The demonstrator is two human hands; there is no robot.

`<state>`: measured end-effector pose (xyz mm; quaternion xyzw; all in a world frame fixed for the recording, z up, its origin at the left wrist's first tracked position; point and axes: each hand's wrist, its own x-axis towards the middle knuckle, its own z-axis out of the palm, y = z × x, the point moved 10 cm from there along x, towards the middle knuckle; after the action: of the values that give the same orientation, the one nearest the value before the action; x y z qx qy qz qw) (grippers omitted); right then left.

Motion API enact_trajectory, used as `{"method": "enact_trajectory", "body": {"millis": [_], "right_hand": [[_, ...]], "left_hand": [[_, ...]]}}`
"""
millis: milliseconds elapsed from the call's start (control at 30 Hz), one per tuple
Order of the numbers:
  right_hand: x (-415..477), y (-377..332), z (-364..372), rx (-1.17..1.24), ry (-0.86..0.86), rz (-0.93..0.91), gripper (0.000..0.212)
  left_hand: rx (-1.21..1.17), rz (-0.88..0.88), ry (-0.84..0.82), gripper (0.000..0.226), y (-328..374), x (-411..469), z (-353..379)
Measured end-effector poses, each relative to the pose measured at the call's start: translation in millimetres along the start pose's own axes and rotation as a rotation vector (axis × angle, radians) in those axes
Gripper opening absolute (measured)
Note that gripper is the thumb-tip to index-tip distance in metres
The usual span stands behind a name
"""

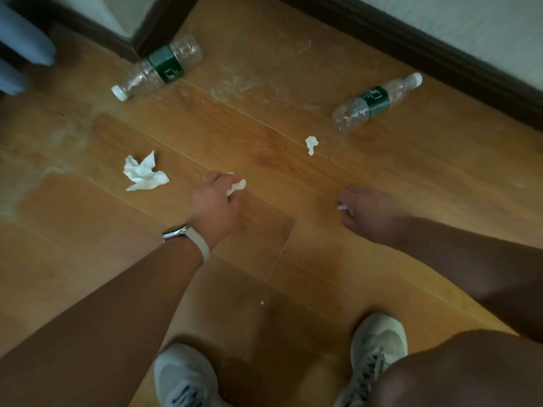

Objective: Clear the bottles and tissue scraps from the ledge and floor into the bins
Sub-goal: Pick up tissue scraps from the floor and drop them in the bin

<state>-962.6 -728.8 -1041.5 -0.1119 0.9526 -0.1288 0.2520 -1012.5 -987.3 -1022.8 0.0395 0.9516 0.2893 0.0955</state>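
Note:
On the wooden floor lie two clear plastic bottles with green labels and white caps: one [160, 67] at the upper left by the wall corner, the other [374, 102] at the upper right near the skirting. A large crumpled tissue [144, 173] lies left of my left hand. A small tissue scrap [311, 144] lies between my hands, farther away. My left hand [214, 205], with a watch on its wrist, is closed around a tissue scrap [236, 187] low over the floor. My right hand [367, 211] pinches a tiny white scrap [342, 207].
Dark skirting [426, 51] runs along the wall at the upper right. Pale grey fabric [23, 45] hangs at the upper left. White dusty patches [235, 86] mark the floor. My two grey sneakers [185, 377] stand at the bottom, with a tiny white crumb [261, 303] ahead of them.

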Motion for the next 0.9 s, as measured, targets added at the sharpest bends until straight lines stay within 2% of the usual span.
{"method": "enact_trajectory", "body": {"millis": [267,367,467,767,900], "right_hand": [[-81.2,-68.4,-140.2,0.171,0.219,0.029,0.010],[-121.7,-90.0,-200.0,0.244,0.237,0.093,0.011],[-163.5,-109.5,-260.0,0.273,0.218,0.141,0.012],[-281.1,-165.7,-456.5,0.267,0.270,0.133,0.018],[-326.7,-177.7,-531.2,0.264,0.360,0.111,0.016]], "left_hand": [[-0.092,0.120,0.011,0.029,128.3,-54.7,-113.7],[-0.172,0.112,-0.011,0.030,169.4,-78.8,-170.0],[-0.147,0.118,-0.039,0.030,215.4,-96.2,-229.0],[-0.086,0.127,-0.026,0.028,360.1,-124.0,-398.1],[-0.058,0.166,-0.015,0.025,423.7,-134.8,-451.6]]}}
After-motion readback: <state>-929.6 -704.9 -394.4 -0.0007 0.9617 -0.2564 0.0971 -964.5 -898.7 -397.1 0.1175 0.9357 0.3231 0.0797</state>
